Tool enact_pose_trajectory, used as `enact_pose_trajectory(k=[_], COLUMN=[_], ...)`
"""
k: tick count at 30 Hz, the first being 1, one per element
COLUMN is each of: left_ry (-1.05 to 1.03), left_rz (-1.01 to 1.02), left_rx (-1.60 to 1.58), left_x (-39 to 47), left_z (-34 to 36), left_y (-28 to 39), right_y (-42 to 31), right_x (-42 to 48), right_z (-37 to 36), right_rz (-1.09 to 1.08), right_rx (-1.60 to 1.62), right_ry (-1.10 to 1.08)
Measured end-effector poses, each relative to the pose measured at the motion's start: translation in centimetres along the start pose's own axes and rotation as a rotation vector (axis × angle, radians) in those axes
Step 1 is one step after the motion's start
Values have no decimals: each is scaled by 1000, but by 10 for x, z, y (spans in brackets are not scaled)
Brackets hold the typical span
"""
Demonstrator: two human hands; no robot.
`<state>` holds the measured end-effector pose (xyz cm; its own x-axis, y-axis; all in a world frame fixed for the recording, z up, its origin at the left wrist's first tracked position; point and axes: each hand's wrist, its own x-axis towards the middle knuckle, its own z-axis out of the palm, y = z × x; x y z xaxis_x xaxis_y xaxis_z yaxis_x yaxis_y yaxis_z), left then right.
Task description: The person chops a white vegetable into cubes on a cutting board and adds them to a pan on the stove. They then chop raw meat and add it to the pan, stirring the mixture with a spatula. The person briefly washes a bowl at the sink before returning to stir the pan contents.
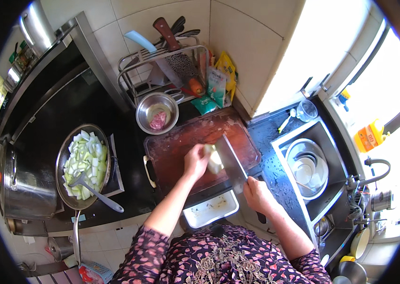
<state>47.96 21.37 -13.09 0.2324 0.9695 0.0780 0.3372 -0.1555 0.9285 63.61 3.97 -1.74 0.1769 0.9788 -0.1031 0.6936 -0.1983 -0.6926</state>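
Observation:
My left hand (196,162) grips a blurred, pale green vegetable piece (215,161) above a reddish-brown cutting board (175,149). My right hand (259,197) holds a cleaver (231,161) by its handle, the broad blade upright just right of the vegetable; whether they touch I cannot tell. Beyond the board's back left edge, a steel bowl (142,113) holds a lump of raw pink meat (158,120). On the left, a frying pan (60,167) is full of cut pale green vegetable chunks (86,156), with a grey ladle (100,198) resting in it.
A knife rack (123,76) stands behind the bowl, beside packets (217,83). A white tray (212,211) lies below the board's front edge. To the right is a sink (338,177) with a bowl (322,170) inside. A large steel pot (27,188) stands left of the pan.

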Motion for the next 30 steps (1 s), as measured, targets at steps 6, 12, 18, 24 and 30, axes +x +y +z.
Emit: enact_pose_trajectory(k=[6,12,18,24,30], left_ry=[295,349,399,474,364], left_rz=[-117,9,10,-11,25], left_rx=[-7,43,63,98,281], left_x=[-51,-57,-55,-63,-85], left_z=[-33,-38,-42,-82,-98], left_y=[-20,-14,-14,-12,1], right_y=[-48,-57,-25,-37,-65], right_x=[18,53,98,74,24], right_z=[27,26,85,39,32], right_rz=[-58,-107,-381,-274,-252], right_rx=[-395,-487,-638,-187,-539], right_ry=[-253,-351,-238,-35,-214])
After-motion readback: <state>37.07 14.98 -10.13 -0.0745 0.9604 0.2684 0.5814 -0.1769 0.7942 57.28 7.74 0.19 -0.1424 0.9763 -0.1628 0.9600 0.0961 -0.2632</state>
